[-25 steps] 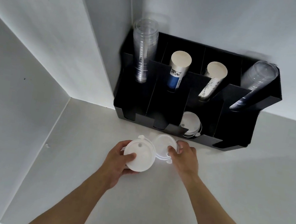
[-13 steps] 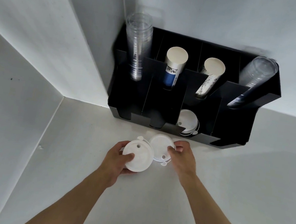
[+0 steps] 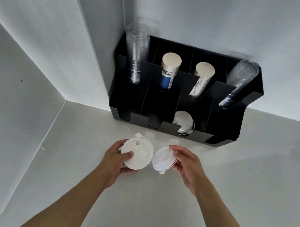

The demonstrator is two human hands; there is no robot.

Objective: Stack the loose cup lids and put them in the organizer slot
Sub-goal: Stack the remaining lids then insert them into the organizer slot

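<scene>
Left hand [image 3: 117, 159] grips a white lid [image 3: 137, 153]; right hand [image 3: 186, 164] pinches another lid [image 3: 162, 160] at its 3 o'clock. Black organizer [image 3: 221, 122] sits at 12 o'clock.

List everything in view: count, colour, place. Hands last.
organizer: one, black, on the counter against the wall.
clear cup stacks: two, transparent, outermost back slots, the other at.
paper cup stacks: two, white with print, middle back slots, the other at.
stored lids: a few, white, third front slot from the left.
loose lids: at least two, white, one in each hand, the other at.
counter: one, pale grey.
hands: left hand and right hand, each gripping a lid.
</scene>
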